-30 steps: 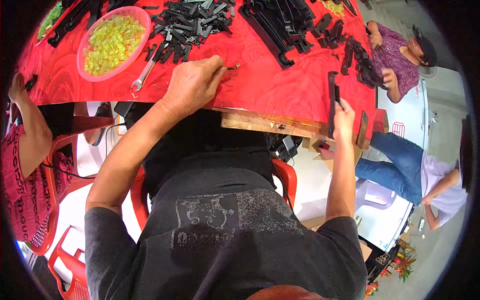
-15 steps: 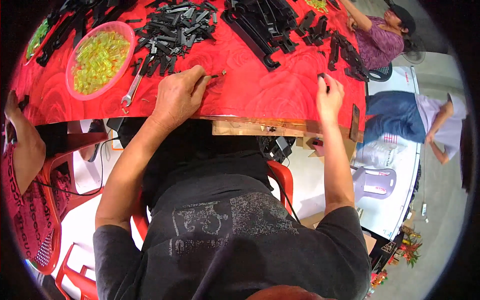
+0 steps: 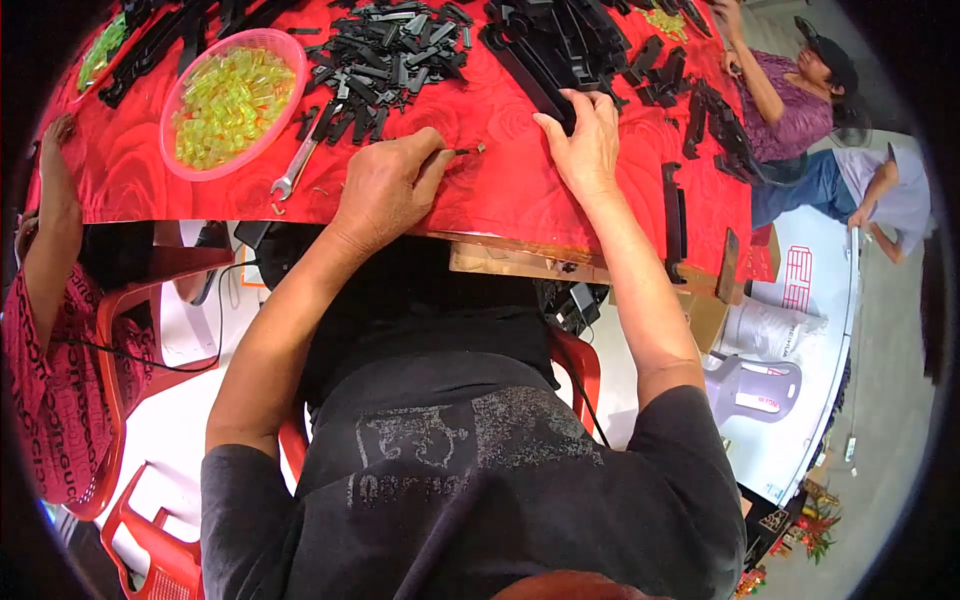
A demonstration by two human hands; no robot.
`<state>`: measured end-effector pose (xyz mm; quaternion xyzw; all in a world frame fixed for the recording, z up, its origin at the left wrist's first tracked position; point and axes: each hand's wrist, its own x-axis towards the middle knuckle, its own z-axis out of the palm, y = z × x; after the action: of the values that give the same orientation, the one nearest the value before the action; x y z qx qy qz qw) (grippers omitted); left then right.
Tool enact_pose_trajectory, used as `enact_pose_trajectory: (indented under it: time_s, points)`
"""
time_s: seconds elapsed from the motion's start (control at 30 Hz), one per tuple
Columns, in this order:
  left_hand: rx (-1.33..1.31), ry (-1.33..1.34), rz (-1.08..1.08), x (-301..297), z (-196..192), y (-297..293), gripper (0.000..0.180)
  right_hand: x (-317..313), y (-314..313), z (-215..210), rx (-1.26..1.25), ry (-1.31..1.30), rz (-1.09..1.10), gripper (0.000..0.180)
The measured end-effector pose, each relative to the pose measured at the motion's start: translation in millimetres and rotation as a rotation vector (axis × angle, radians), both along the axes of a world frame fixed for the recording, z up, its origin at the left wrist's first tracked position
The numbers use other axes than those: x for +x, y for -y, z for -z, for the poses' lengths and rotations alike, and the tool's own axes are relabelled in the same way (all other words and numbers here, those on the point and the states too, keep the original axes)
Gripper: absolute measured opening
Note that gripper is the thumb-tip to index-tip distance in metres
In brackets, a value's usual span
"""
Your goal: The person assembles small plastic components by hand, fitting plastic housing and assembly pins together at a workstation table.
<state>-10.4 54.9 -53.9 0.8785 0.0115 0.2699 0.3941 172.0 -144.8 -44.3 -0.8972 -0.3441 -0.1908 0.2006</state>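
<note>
My left hand (image 3: 393,190) is closed over the table's near edge, with a thin dark piece (image 3: 466,151) poking out from between its thumb and fingers. What else lies inside that grip is hidden. Farther right, my right hand (image 3: 586,148) reaches to the heap of long black plastic parts (image 3: 575,45). Its thumb and fingers close on the end of one long black plastic part (image 3: 530,82). Another long black part (image 3: 676,222) lies alone near the table's right side.
Small black pieces (image 3: 385,60) are piled behind a wrench (image 3: 297,160). A pink basket (image 3: 166,125) holds yellow-green clear pieces. Black parts (image 3: 715,125) lie at the right. A co-worker (image 3: 790,100) sits beyond; another person's arm (image 3: 60,200) shows at left.
My right hand has moved left and away from me, from the right side to the black heap. A long black part now lies at the right. My left hand keeps its hold.
</note>
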Motion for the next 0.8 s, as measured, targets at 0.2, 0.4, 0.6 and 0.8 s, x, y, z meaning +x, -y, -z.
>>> enact_pose_trajectory:
  time_s: [0.2, 0.4, 0.6, 0.8]
  points:
    - [-0.015, -0.039, -0.004, -0.6, 0.5, 0.0, 0.016, -5.7, -2.2, 3.0, 0.056, 0.073, -0.029, 0.039]
    - [0.001, -0.057, -0.012, -1.1, -1.6, 0.9, 0.016, -43.7, 19.3, -5.1, 0.131, 0.026, -0.118, 0.03]
    - [0.059, 0.035, -0.065, -1.1, 1.3, 1.7, 0.013, -78.9, 38.8, -12.8, 0.101, -0.121, -0.03, 0.029]
    - [0.191, 0.035, -0.121, -1.8, 2.6, -2.4, 0.011, -105.9, 41.8, -29.1, 0.136, -0.349, -0.015, 0.029]
